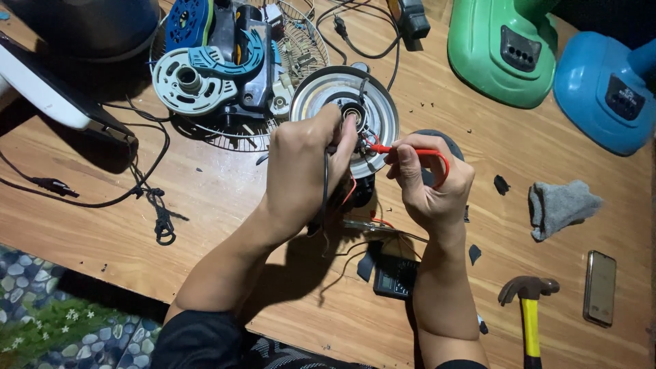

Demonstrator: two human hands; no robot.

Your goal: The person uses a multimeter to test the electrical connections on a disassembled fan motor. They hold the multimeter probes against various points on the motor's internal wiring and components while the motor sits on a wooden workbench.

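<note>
A round silver fan motor (328,96) with wires at its hub sits on the wooden table (225,198). My left hand (304,167) is closed around a black probe, its tip at the motor's wiring near the hub. My right hand (427,181) pinches a red probe (410,150) whose tip points left into the same wires; its red lead loops over my fingers. A small dark multimeter (395,277) lies between my forearms, partly hidden.
A wire fan grille (301,48) holds blue, grey and white fan parts (205,68). Green (502,48) and blue (605,89) fan bases stand at the far right. A grey cloth (560,205), yellow-handled hammer (529,314), phone (600,287) and black cords (147,198) lie around.
</note>
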